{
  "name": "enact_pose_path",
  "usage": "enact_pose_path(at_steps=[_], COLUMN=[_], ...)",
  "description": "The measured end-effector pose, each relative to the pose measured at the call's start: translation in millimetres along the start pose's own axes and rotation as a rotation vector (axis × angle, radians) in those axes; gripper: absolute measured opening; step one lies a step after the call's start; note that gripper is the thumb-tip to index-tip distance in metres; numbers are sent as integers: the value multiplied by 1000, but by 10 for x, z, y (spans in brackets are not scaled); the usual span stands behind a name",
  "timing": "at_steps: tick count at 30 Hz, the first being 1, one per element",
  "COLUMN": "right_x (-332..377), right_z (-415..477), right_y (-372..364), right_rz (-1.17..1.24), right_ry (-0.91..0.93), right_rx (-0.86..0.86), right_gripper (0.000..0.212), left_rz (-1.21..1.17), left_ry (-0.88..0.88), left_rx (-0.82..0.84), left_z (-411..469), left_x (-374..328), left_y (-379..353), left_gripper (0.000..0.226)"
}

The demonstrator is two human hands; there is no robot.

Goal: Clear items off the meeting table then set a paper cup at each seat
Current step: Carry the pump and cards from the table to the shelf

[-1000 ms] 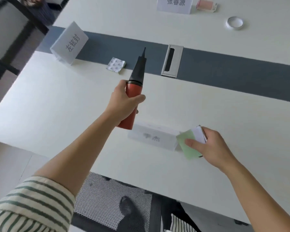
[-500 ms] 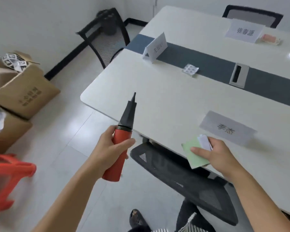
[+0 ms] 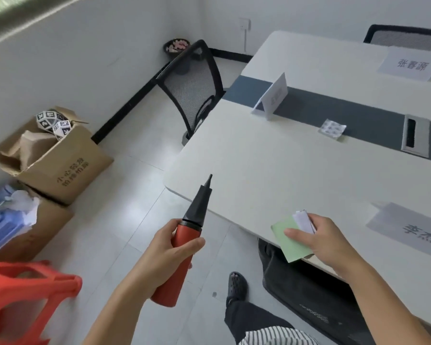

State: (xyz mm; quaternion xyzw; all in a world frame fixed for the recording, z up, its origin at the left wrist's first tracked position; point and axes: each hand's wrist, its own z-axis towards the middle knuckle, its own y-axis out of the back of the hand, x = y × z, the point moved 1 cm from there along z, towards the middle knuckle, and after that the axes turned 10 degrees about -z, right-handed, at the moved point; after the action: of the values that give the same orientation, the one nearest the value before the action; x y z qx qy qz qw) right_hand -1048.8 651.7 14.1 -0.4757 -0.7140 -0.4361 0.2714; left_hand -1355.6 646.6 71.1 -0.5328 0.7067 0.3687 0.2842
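Off the near-left corner of the table (image 3: 271, 165), over open floor, the left hand (image 3: 164, 250) has its fingers and thumb wrapped round the red barrel of a hand pump (image 3: 168, 291), black nozzle pointing up and away. To its right, at the table's edge, the right hand (image 3: 329, 242) pinches a green notepad (image 3: 291, 247) with white slips (image 3: 304, 220) stacked on it, thumb pressed on top.

This looks like the clearing half of the job: both hands are loaded, and the things need a place off the table. Keep the thumb firmly on the slips, since loose paper slides off a tilted pad. Carry the pump nozzle-first but low, and lower each thing into a box rather than tossing it. The pump is probably best set down first, which frees a hand to steady the papers.

Past the red stool (image 3: 23, 290) at far left, a lower cardboard box (image 3: 45, 230) is heaped with blue and white material, too blurred to tell sheets from bags. The open box (image 3: 67, 170) beside it holds crumpled brown paper (image 3: 33, 145) and a many-sided ball (image 3: 54, 120) covered in black-and-white markers — it looks to have more room. A small bin (image 3: 177, 46) in the corner shows something pink inside.

Farther right a blister pack (image 3: 332, 128) lies on the table among name cards. No paper cups are in view.
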Motion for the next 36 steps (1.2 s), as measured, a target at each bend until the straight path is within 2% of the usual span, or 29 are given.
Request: enact_pose_path(at_steps=[8, 18, 22, 28, 36], right_x=[630, 988, 1104, 958, 374], right_z=[825, 1566, 1873, 2395, 3654], right_y=[-207, -158, -84, 397, 1547], right_rz=[-8, 19, 40, 136, 227], right_ry=[-36, -219, -303, -390, -570], right_rx=[-70, -326, -415, -567, -764], right_gripper=[14, 13, 15, 13, 37], left_rz=[53, 175, 215, 268, 337], left_ry=[-79, -126, -162, -146, -82], left_rx=[65, 380, 438, 555, 519], left_z=[979, 2278, 2784, 3265, 3867], left_x=[-775, -1479, -1772, -2100, -2357], left_y=[502, 837, 869, 532, -87], left_gripper=[24, 24, 26, 26, 25])
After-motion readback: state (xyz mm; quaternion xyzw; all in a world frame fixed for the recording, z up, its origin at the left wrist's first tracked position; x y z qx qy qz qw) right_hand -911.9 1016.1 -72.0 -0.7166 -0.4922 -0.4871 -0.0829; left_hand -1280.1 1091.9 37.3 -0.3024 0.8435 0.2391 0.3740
